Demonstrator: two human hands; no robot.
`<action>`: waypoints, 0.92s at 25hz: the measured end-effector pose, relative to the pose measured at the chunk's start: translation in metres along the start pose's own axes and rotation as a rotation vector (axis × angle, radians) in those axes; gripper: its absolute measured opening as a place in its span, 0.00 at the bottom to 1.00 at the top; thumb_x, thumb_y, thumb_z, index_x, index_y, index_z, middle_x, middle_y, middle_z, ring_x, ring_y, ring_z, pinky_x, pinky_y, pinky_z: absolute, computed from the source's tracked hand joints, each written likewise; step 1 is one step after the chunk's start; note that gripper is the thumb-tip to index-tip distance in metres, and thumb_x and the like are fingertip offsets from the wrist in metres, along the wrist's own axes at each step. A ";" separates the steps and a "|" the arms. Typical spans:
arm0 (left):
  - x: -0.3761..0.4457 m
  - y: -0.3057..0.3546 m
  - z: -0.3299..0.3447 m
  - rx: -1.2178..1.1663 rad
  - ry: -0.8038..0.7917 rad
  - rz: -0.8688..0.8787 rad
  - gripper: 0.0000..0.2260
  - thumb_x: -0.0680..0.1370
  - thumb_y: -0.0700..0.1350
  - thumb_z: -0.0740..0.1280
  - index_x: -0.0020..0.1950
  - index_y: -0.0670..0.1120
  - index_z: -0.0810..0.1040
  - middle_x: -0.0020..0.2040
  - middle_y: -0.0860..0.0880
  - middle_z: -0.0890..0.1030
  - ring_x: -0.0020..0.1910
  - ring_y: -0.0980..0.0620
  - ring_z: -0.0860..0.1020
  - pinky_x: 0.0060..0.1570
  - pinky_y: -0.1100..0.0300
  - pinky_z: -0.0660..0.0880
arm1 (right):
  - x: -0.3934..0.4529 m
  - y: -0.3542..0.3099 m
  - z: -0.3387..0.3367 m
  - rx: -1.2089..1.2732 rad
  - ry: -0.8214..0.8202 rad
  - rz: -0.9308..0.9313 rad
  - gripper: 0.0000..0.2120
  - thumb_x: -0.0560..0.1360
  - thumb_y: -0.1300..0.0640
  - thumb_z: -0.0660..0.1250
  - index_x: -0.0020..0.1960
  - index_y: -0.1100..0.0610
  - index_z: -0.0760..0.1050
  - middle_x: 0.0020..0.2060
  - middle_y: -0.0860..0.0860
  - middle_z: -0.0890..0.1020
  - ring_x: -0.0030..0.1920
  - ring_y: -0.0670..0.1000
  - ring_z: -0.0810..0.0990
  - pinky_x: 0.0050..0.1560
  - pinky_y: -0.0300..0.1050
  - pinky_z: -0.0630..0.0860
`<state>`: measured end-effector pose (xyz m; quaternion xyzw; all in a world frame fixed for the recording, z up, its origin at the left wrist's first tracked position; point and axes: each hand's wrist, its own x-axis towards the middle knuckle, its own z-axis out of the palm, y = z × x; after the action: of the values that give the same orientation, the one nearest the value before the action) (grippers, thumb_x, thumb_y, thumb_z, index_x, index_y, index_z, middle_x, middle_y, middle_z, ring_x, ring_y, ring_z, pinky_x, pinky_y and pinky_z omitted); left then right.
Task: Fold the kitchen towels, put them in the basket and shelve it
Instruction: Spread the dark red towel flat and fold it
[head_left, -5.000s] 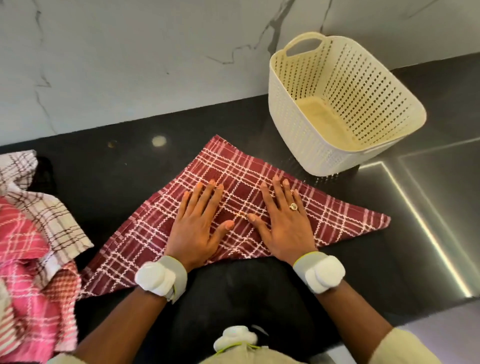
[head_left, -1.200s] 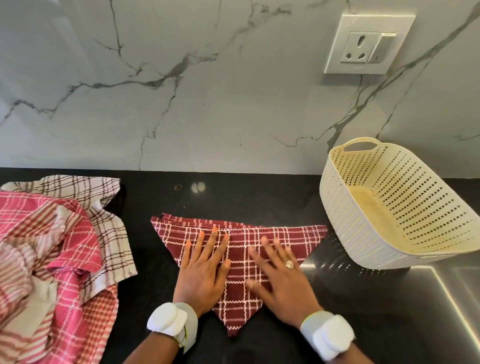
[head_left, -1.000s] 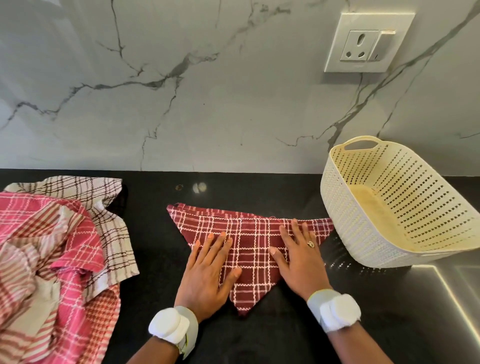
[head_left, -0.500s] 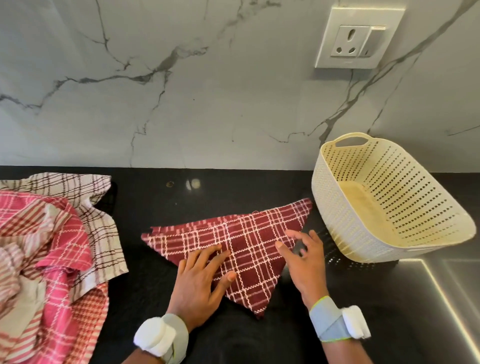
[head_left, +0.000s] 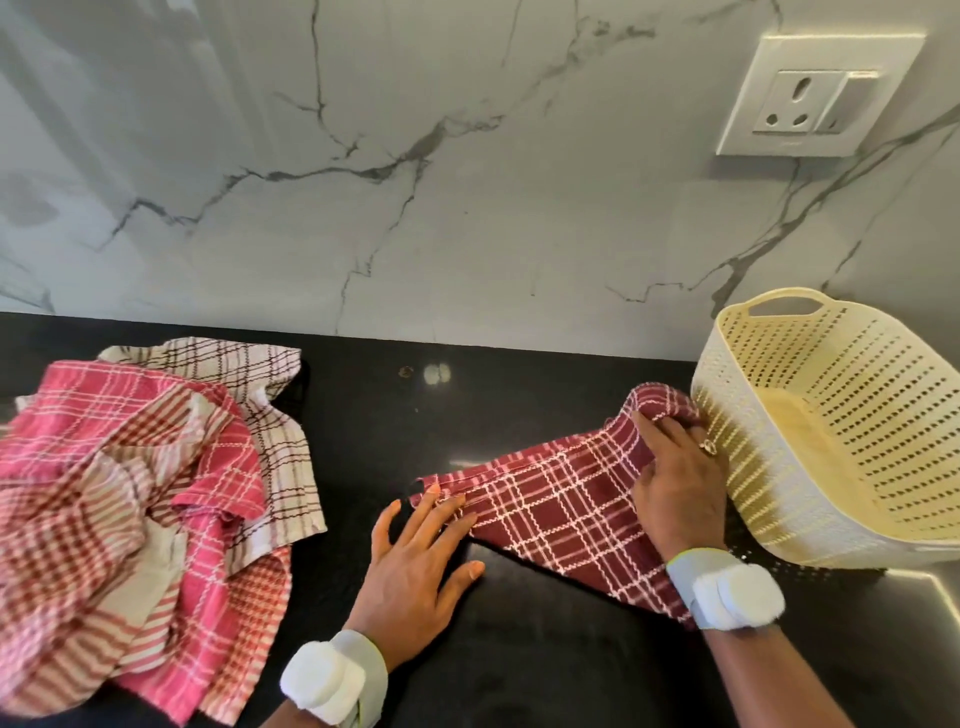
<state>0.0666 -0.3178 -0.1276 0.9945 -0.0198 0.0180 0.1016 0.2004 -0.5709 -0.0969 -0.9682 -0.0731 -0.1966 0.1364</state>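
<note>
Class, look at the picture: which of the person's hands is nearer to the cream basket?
Right. The right hand grips the maroon towel's raised corner right beside the basket wall; the left hand rests on the towel's far end, well clear of it.

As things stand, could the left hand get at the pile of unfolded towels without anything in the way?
Probably yes. The left hand lies open, fingertips on the maroon checked towel, holding nothing. Only bare black counter separates it from the towel pile at its left, so nothing seems to block it.
</note>
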 end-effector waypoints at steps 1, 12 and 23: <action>-0.001 0.000 0.001 -0.001 0.015 0.003 0.25 0.80 0.65 0.47 0.75 0.58 0.62 0.77 0.57 0.58 0.77 0.56 0.48 0.72 0.50 0.35 | -0.002 -0.010 -0.009 -0.027 0.002 -0.055 0.29 0.63 0.67 0.71 0.63 0.54 0.77 0.56 0.53 0.80 0.57 0.58 0.74 0.58 0.55 0.66; -0.005 0.005 -0.003 -0.103 -0.052 -0.031 0.26 0.79 0.64 0.46 0.76 0.61 0.50 0.73 0.62 0.42 0.74 0.59 0.35 0.68 0.60 0.28 | -0.092 -0.097 0.020 0.110 -0.444 -0.463 0.27 0.74 0.54 0.63 0.72 0.52 0.66 0.78 0.50 0.55 0.78 0.53 0.52 0.74 0.57 0.56; -0.006 0.008 -0.012 -0.422 0.449 0.031 0.08 0.77 0.50 0.63 0.55 0.52 0.74 0.57 0.55 0.74 0.60 0.59 0.71 0.62 0.58 0.68 | -0.099 -0.059 0.002 0.301 -0.141 -0.106 0.21 0.75 0.51 0.68 0.67 0.51 0.72 0.74 0.52 0.64 0.76 0.53 0.57 0.74 0.58 0.59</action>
<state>0.0602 -0.3234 -0.1148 0.9221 -0.0152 0.2345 0.3074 0.1000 -0.5230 -0.1247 -0.9430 -0.1621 -0.1220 0.2639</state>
